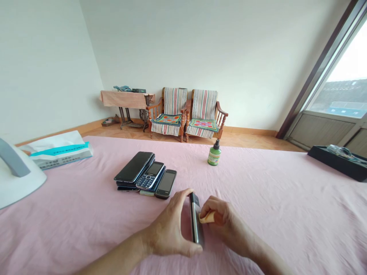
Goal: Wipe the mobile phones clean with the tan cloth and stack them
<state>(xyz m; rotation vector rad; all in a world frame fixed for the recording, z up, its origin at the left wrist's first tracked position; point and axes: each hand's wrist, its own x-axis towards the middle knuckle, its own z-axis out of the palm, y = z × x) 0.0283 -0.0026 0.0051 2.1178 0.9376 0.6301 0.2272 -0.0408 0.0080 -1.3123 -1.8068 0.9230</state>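
My left hand grips a dark phone stood on its long edge on the pink cloth, fingers over the top end and thumb at the near end. My right hand is closed on a small yellowish cloth pad pressed against the phone's right face. Beyond my hands lies a pile of several phones, some stacked, with a keypad phone on top. A small green bottle with a dark nozzle stands upright farther back.
The pink cloth covers the whole work surface. A white and teal packet and a white rounded object sit at the left. A black tray lies at the right edge. Two striped wooden chairs stand by the far wall.
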